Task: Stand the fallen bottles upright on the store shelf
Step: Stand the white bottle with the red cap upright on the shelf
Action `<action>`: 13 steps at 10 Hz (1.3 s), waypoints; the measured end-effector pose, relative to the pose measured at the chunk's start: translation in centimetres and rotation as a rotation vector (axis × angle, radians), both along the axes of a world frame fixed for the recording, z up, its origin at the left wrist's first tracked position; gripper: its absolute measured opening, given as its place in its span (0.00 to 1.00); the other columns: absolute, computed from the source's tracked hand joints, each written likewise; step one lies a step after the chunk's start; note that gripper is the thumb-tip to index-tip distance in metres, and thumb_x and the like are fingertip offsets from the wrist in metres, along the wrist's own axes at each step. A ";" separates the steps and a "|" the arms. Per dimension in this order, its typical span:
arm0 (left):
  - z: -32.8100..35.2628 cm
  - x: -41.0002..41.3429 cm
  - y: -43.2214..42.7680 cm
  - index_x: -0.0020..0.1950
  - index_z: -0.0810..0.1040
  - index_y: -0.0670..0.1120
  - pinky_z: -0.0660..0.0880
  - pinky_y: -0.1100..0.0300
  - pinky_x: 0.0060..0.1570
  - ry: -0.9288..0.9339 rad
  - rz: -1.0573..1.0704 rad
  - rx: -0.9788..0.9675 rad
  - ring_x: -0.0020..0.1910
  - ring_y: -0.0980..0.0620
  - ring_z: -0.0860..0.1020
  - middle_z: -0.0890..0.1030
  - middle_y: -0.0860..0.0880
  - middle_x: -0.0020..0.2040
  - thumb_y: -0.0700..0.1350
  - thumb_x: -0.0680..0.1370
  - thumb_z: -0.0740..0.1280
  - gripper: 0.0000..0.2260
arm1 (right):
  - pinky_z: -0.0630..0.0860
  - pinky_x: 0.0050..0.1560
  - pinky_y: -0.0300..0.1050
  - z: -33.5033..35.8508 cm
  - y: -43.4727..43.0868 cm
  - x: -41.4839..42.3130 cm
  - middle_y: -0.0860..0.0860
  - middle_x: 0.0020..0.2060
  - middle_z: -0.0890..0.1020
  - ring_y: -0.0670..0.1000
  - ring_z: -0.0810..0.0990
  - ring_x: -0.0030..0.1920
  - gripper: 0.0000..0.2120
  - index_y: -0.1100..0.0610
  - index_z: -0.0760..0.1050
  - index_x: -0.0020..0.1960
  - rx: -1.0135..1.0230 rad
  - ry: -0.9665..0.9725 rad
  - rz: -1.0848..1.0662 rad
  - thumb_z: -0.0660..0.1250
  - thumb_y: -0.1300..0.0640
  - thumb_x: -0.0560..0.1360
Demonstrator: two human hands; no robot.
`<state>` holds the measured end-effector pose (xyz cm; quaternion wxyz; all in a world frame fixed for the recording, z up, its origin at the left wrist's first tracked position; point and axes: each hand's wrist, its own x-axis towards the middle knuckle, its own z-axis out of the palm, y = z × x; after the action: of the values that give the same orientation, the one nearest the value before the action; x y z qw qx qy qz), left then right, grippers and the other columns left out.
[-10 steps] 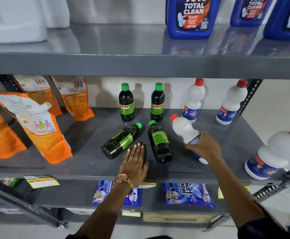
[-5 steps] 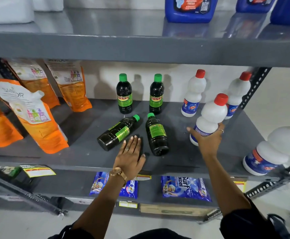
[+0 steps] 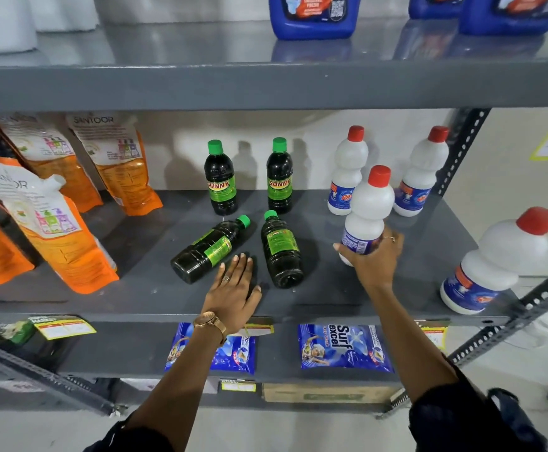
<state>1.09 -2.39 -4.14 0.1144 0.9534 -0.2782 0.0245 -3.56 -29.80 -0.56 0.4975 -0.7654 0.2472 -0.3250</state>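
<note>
My right hand (image 3: 372,256) grips the base of a white bottle with a red cap (image 3: 369,208), held upright just above the grey middle shelf (image 3: 142,288). Two dark bottles with green caps lie on their sides: the left fallen one (image 3: 209,251) points up-right, the right fallen one (image 3: 281,251) points away from me. My left hand (image 3: 235,290) rests flat on the shelf between them, fingers spread, holding nothing. Behind them stand two dark green-capped bottles (image 3: 220,179) (image 3: 280,177) and two white red-capped bottles (image 3: 347,172) (image 3: 421,174).
A larger white bottle (image 3: 497,262) leans at the shelf's right end by the perforated metal upright (image 3: 461,148). Orange refill pouches (image 3: 47,223) fill the left side. Blue jugs (image 3: 313,14) sit on the shelf above; blue detergent packets (image 3: 342,349) lie on the shelf below.
My right hand lifted the fallen white bottle from the shelf and turned it upright, shifting it right. My left hand stayed flat between the dark bottles.
</note>
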 end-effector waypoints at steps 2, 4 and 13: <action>-0.1 0.0 0.0 0.74 0.45 0.44 0.38 0.52 0.73 0.011 0.004 0.014 0.74 0.52 0.42 0.48 0.46 0.77 0.61 0.72 0.37 0.34 | 0.73 0.57 0.43 -1.2 -0.2 -1.1 0.54 0.65 0.75 0.48 0.73 0.57 0.37 0.56 0.64 0.71 0.085 0.034 0.088 0.78 0.60 0.66; 0.1 -0.1 0.0 0.74 0.45 0.45 0.38 0.53 0.73 0.005 0.001 0.022 0.75 0.52 0.42 0.48 0.46 0.77 0.61 0.72 0.37 0.34 | 0.75 0.61 0.55 -0.9 0.3 -0.4 0.56 0.61 0.74 0.55 0.74 0.61 0.42 0.56 0.67 0.66 0.017 0.086 -0.071 0.81 0.45 0.58; -0.3 0.3 0.4 0.74 0.44 0.45 0.38 0.53 0.73 0.013 -0.018 0.057 0.75 0.51 0.42 0.47 0.45 0.77 0.62 0.73 0.37 0.34 | 0.78 0.58 0.50 -1.7 -0.2 -1.1 0.54 0.61 0.76 0.53 0.76 0.59 0.40 0.54 0.68 0.66 0.094 0.058 -0.032 0.81 0.49 0.60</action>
<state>1.38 -2.02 -4.44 0.0894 0.9538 -0.2868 0.0092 -4.69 -30.02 -2.26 0.5204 -0.7462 0.2887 -0.2984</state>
